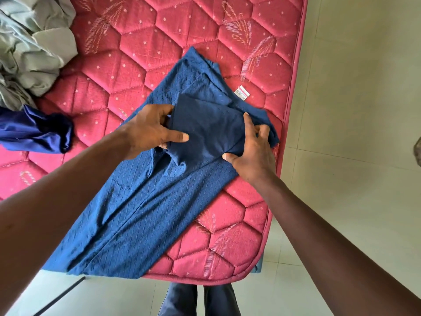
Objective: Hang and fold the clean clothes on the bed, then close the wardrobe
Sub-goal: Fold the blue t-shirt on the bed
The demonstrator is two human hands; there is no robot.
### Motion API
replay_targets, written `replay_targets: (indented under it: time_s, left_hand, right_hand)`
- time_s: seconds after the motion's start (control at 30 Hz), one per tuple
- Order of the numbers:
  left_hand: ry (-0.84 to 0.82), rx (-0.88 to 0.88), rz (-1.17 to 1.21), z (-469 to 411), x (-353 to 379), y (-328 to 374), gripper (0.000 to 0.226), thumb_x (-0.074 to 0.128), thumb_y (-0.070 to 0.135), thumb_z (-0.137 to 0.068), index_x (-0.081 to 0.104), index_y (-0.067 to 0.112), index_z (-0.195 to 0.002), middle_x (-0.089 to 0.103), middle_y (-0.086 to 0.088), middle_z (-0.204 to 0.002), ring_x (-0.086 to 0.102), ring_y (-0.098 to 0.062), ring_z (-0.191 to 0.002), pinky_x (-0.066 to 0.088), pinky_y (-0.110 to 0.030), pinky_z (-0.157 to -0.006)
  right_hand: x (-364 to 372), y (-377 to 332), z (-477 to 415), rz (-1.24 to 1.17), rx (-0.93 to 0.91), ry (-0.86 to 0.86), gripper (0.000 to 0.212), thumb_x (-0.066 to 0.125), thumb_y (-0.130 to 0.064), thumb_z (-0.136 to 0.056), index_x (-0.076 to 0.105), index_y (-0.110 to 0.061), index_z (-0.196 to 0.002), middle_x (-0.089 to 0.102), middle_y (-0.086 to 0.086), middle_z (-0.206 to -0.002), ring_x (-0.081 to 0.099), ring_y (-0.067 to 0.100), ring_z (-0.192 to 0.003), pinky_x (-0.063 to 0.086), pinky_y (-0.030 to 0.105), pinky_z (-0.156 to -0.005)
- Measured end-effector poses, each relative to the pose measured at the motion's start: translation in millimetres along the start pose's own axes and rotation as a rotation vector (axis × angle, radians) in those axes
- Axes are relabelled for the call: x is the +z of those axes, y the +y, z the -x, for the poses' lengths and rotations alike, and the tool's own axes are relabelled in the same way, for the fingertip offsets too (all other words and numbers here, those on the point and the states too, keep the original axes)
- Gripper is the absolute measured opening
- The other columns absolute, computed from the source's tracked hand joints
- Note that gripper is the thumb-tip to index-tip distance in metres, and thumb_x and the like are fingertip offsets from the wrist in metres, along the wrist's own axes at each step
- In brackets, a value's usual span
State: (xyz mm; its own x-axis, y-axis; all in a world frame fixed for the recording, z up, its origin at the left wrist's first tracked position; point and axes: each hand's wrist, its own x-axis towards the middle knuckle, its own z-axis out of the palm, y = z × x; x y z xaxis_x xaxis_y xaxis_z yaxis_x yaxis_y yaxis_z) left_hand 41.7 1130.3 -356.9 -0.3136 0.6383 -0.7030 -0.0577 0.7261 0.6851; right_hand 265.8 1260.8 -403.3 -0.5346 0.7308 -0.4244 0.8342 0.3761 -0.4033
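A blue textured shirt lies flat across the corner of the red quilted mattress, its hem hanging over the near edge. A darker folded part of it is lifted at the middle. My left hand pinches that fold's left edge, thumb on top. My right hand grips its right edge with thumb and fingers curled round the cloth. A white label shows beside the shirt's far end.
A heap of grey clothes is piled at the mattress's far left, with a shiny dark-blue garment below it. Pale tiled floor lies to the right and in front. My legs stand at the bed's near edge.
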Motion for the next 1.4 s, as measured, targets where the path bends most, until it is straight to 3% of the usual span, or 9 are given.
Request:
replay_targets:
  time_s: [0.13,0.23,0.33,0.43,0.63,0.77,0.87,1.1,1.4]
  left_hand:
    - [0.298,0.071,-0.280,4.1,12.7,3.0,0.019,0.070,0.007,-0.072,0.066,0.015,-0.089,0.068,-0.015,-0.077,0.061,-0.025,-0.066,0.058,-0.042,-0.063]
    - [0.431,0.181,-0.595,15.5,49.6,9.9,0.030,0.064,0.005,-0.078,0.061,0.016,-0.105,0.066,-0.009,-0.094,0.063,-0.036,-0.085,0.049,-0.039,-0.074]
    - [0.234,0.241,-0.609,27.6,94.1,9.0,0.059,0.068,0.017,-0.085,0.051,0.014,-0.141,0.057,-0.015,-0.123,0.063,-0.041,-0.107,0.050,-0.045,-0.098]
    - [0.135,0.295,-0.567,40.2,123.7,2.8,0.069,0.070,0.033,-0.087,0.045,0.023,-0.150,0.058,-0.004,-0.124,0.064,-0.032,-0.112,0.053,-0.045,-0.096]
    - [0.681,0.164,-0.246,59.5,111.0,-35.8,0.037,0.068,0.031,-0.085,0.063,0.033,-0.122,0.059,0.004,-0.116,0.065,-0.024,-0.102,0.055,-0.044,-0.089]
    - [0.597,0.229,-0.536,50.9,85.9,-60.3,0.060,0.071,0.017,-0.077,0.057,0.029,-0.134,0.055,-0.002,-0.130,0.054,-0.033,-0.113,0.049,-0.052,-0.094]
    - [0.535,0.359,-0.752,39.1,74.8,-65.8,0.041,0.073,0.019,-0.078,0.065,0.031,-0.117,0.061,0.002,-0.117,0.055,-0.032,-0.106,0.046,-0.049,-0.085]
    - [0.591,0.412,-0.557,49.8,59.6,-92.5,0.025,0.065,-0.005,-0.077,0.057,0.019,-0.081,0.055,-0.002,-0.095,0.054,-0.028,-0.083,0.032,-0.029,-0.068]
    - [0.523,0.435,-0.694,51.5,63.9,-90.0,0.048,0.070,0.019,-0.082,0.056,0.021,-0.128,0.054,-0.003,-0.125,0.056,-0.033,-0.106,0.049,-0.049,-0.088]
  right_hand:
    - [0.0,0.0,-1.2,0.001,0.001,0.001,0.119,0.089,-0.042,-0.075,0.010,-0.035,-0.163,0.031,0.001,-0.139,0.056,0.022,-0.120,0.052,0.036,-0.093]
    - [-0.9,5.6,-6.4,-0.129,0.018,-0.046,0.120,0.092,-0.037,-0.071,0.014,-0.037,-0.162,0.031,0.001,-0.136,0.050,0.020,-0.124,0.047,0.034,-0.101]
    - [-6.5,5.8,-10.0,-0.331,0.052,-0.084,0.106,0.088,-0.032,-0.077,0.023,-0.036,-0.161,0.033,-0.001,-0.126,0.044,0.009,-0.114,0.039,0.023,-0.105]
    - [-11.5,-0.4,-14.6,-0.484,0.159,-0.111,0.081,0.077,-0.040,-0.086,0.036,-0.037,-0.157,0.039,0.000,-0.125,0.046,0.009,-0.112,0.038,0.026,-0.107]
    - [-15.7,-21.0,-20.3,-0.452,0.185,0.261,0.040,0.065,-0.061,-0.086,0.070,-0.025,-0.103,0.065,-0.009,-0.078,0.065,0.013,-0.075,0.056,0.040,-0.082]
    - [-11.8,-41.1,-25.8,-0.271,-0.020,0.263,0.043,0.064,-0.063,-0.086,0.070,-0.021,-0.079,0.069,-0.003,-0.076,0.065,0.020,-0.077,0.053,0.039,-0.073]
    - [-9.0,-45.3,-38.9,-0.207,0.022,0.139,0.037,0.069,-0.053,-0.088,0.071,-0.018,-0.076,0.073,-0.002,-0.075,0.069,0.022,-0.079,0.053,0.035,-0.073]
    - [-16.3,-44.2,-44.8,-0.317,0.201,0.181,0.045,0.067,-0.046,-0.089,0.059,-0.014,-0.058,0.056,-0.007,-0.050,0.055,0.016,-0.056,0.042,0.032,-0.062]
    - [-22.5,-37.6,-44.0,-0.371,0.074,0.125,0.028,0.078,-0.031,-0.086,0.063,-0.025,-0.108,0.064,-0.008,-0.070,0.056,0.006,-0.057,0.043,0.024,-0.058]
